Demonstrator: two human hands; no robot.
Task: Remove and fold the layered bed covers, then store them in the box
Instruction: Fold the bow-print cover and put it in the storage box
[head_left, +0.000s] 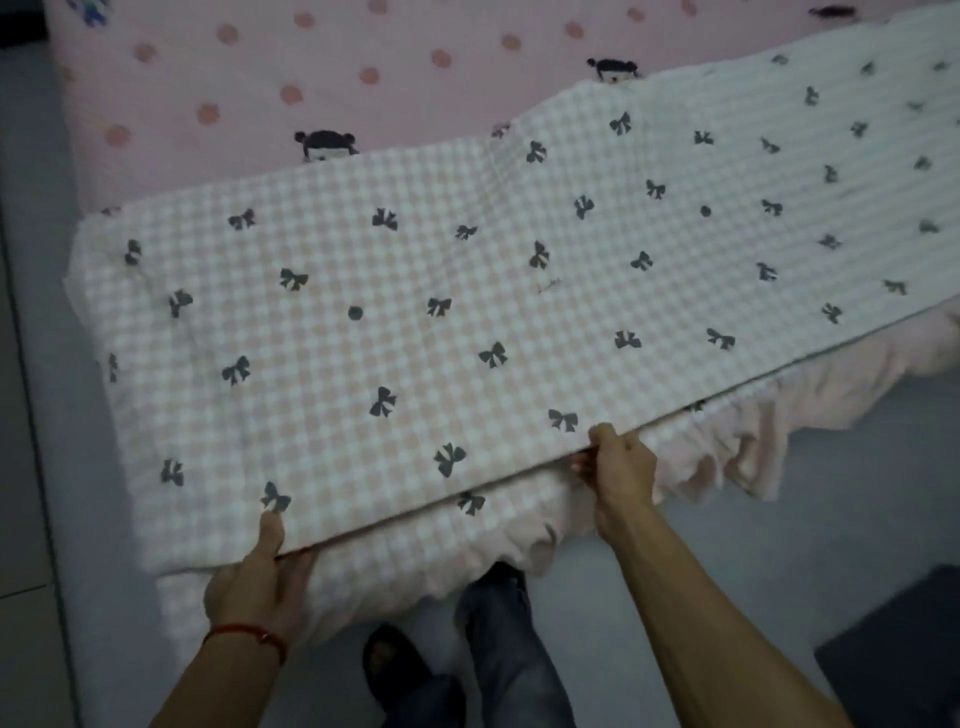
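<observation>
The pink-and-white checked quilted cover printed with dark bows (467, 291) lay folded into a long band across the near side of the bed, its doubled edge at the bed's front. Both hands gripped that edge: the left hand (260, 577) pinched it near the cover's left end, thumb on top, and the right hand (618, 467) clasped it toward the cover's middle. To fold well, the layers probably needed lifting together, edges kept aligned, before carrying the near edge over. Beyond the cover showed one pink dotted sheet with cartoon girls (322, 67), and below the cover's front edge one pale pink ruffled bed skirt (737, 441). Two hands and one checked cover were visible; no box could be identified with certainty.
</observation>
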